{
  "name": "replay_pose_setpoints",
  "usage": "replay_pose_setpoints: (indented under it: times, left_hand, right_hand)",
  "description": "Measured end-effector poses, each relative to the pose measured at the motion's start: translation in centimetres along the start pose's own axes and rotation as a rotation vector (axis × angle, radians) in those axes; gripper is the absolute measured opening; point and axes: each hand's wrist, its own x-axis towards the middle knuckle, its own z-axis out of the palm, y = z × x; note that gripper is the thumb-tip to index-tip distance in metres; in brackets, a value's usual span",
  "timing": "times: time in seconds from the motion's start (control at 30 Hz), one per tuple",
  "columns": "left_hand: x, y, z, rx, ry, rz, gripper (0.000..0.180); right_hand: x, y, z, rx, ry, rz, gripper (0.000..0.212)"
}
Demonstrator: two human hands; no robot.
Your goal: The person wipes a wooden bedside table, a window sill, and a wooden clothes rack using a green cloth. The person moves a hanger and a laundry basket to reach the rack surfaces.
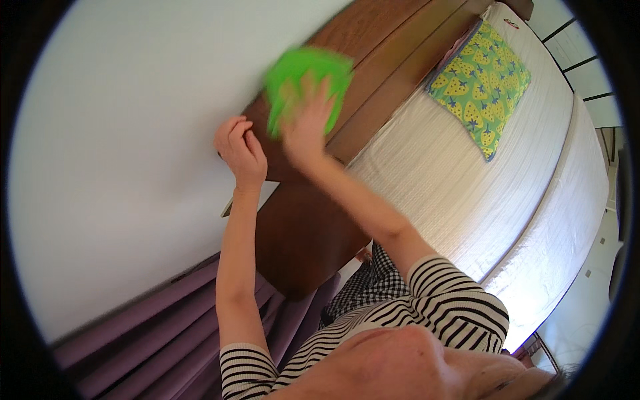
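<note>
A bright green cloth [283, 67] lies against the brown wooden headboard [373, 67], close to where the wood meets the wall. My right hand [307, 123] holds it there under the palm, fingers stretched over it; hand and cloth are both blurred by motion. Just left of the cloth, my left hand [241, 152] rests at the headboard's end corner, between wood and wall. Its fingers are curled, and whatever they may grip is hidden.
Right of the headboard stretches a bed with a pale striped sheet [427, 180], bearing a green pillow with yellow strawberries [483, 87]. A dark wooden panel [300, 233] stands below my hands. Purple curtains [160, 333] hang at lower left beside the white wall [133, 133].
</note>
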Motion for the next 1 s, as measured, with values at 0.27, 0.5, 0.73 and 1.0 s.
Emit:
replay_pose_setpoints:
  times: [0.27, 0.5, 0.73, 1.0]
  left_hand:
    - [-1.8, 2.3, 3.9, -0.096, -0.007, 0.036, 0.023]
    - [3.8, 7.7, 15.8, -0.134, -0.389, 0.226, 0.036]
    - [12.1, 9.8, 27.2, -0.156, -0.407, 0.328, 0.048]
    - [11.0, 8.9, 28.8, -0.064, -0.758, 0.318, 0.056]
  right_hand:
    - [7.5, 16.9, -0.2, -0.159, 0.241, -0.133, 0.051]
    - [23.9, 29.4, -8.2, -0.136, 0.454, 0.192, 0.056]
    - [10.8, 23.7, -6.5, -0.152, -0.117, -0.005, 0.061]
    - [32.5, 39.4, -12.2, -0.368, 0.431, -0.058, 0.056]
